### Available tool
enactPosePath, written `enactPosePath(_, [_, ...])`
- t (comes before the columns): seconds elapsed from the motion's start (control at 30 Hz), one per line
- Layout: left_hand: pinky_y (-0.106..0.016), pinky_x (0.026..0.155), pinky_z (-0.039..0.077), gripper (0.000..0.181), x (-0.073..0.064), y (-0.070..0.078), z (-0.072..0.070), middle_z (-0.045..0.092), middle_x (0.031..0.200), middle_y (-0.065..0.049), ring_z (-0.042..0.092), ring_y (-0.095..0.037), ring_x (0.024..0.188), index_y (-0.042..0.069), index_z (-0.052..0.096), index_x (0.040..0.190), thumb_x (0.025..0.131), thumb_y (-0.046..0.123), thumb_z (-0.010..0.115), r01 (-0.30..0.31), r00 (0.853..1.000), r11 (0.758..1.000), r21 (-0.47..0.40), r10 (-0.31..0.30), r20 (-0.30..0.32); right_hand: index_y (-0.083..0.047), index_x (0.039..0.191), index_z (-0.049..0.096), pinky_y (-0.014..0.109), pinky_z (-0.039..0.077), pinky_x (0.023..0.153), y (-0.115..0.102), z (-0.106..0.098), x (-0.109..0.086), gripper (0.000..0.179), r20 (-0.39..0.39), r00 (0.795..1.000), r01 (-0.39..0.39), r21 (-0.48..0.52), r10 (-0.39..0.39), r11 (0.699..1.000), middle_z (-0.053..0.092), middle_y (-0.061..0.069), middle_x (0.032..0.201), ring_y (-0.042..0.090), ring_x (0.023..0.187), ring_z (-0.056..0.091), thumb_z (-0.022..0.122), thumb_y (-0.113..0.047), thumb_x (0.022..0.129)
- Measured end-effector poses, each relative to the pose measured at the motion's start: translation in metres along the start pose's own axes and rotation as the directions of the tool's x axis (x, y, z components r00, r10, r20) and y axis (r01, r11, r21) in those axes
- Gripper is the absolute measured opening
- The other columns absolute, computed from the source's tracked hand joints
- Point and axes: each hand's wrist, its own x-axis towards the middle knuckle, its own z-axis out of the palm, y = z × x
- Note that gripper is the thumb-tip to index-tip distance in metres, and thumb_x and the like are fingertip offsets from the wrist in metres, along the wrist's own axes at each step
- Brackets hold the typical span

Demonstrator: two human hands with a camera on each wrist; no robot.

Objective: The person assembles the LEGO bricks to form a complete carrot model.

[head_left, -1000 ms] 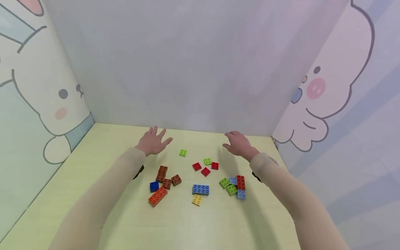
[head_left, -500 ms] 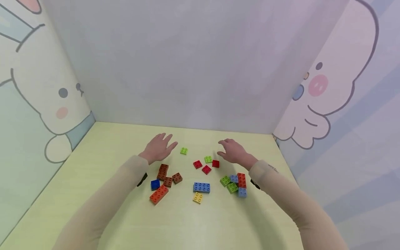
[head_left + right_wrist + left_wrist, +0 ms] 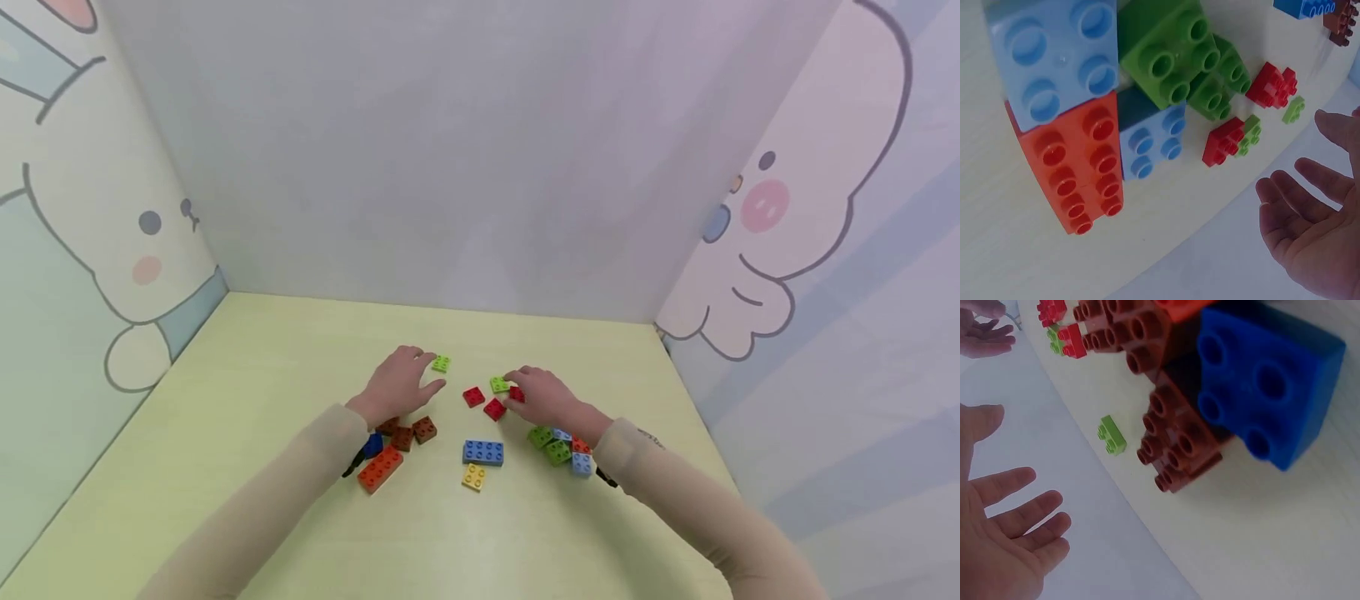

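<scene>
My left hand [image 3: 397,386] hovers over the left part of the table, fingers relaxed and apart, holding nothing. Just beyond its fingertips lies a lime green brick [image 3: 442,363]; brown bricks [image 3: 424,429] lie nearer, partly covered by the hand in the head view. My right hand [image 3: 545,395] hangs above the red bricks [image 3: 473,397] and a second lime brick [image 3: 498,384]. Its fingers are loosely bent with nothing between them in the right wrist view. In the head view it partly hides one red brick [image 3: 517,393].
A blue brick [image 3: 483,452] and a yellow brick [image 3: 473,477] lie at the middle front. On the left are a dark blue brick [image 3: 373,445] and a long orange-red brick [image 3: 380,469]. Green bricks [image 3: 557,452] and light blue bricks [image 3: 581,464] cluster right. A grey wall [image 3: 435,167] stands behind.
Both hands have moved inward and toward the person, from near the table's back to over the bricks. The right hand has come above the red bricks. The bricks themselves have not moved.
</scene>
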Motion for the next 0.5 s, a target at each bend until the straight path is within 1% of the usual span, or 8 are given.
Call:
enactPosePath(0.13, [-0.043, 0.095, 0.042, 0.054, -0.010, 0.009, 0.004, 0.055, 0.126, -0.014, 0.047, -0.030, 0.116, 0.006, 0.058, 0.130, 0.090, 0.042, 0.063, -0.023, 1.000, 0.999, -0.032, 0.023, 0.005, -0.009, 0.125, 0.062, 0.041, 0.046, 0.083, -0.009, 0.006, -0.006, 0.047, 0.027, 0.999, 0.028, -0.030, -0.027, 0.999, 0.062, 0.009, 0.113, 0.019, 0.089, 0.058, 0.069, -0.037, 0.088])
enactPosePath(0.23, [-0.042, 0.094, 0.043, 0.052, -0.017, 0.016, 0.009, 0.056, 0.125, -0.011, 0.048, -0.028, 0.115, 0.008, 0.059, 0.128, 0.090, 0.041, 0.064, -0.047, 0.999, 0.997, -0.061, 0.047, 0.009, -0.011, 0.123, 0.063, 0.045, 0.045, 0.086, -0.016, 0.010, -0.009, 0.046, 0.050, 0.998, 0.046, -0.044, -0.044, 0.998, 0.063, 0.007, 0.113, 0.021, 0.095, 0.058, 0.070, -0.038, 0.086])
enactPosePath(0.37, [-0.040, 0.092, 0.045, 0.054, -0.028, 0.027, 0.014, 0.054, 0.126, -0.008, 0.048, -0.026, 0.114, 0.009, 0.058, 0.129, 0.087, 0.039, 0.069, -0.066, 0.997, 0.991, -0.119, 0.070, 0.035, -0.014, 0.122, 0.065, 0.046, 0.044, 0.089, -0.022, 0.015, -0.012, 0.045, 0.085, 0.995, 0.062, -0.016, -0.060, 0.998, 0.064, 0.003, 0.115, 0.021, 0.102, 0.058, 0.071, -0.040, 0.085])
enactPosePath(0.5, [-0.039, 0.089, 0.047, 0.061, -0.036, 0.039, 0.019, 0.052, 0.124, -0.009, 0.050, -0.023, 0.108, 0.009, 0.055, 0.132, 0.081, 0.036, 0.076, -0.074, 0.993, 0.976, -0.207, 0.090, 0.071, -0.018, 0.123, 0.064, 0.041, 0.046, 0.087, -0.024, 0.020, -0.016, 0.052, 0.120, 0.991, 0.051, 0.012, -0.052, 0.999, 0.063, -0.003, 0.116, 0.016, 0.102, 0.057, 0.070, -0.050, 0.083])
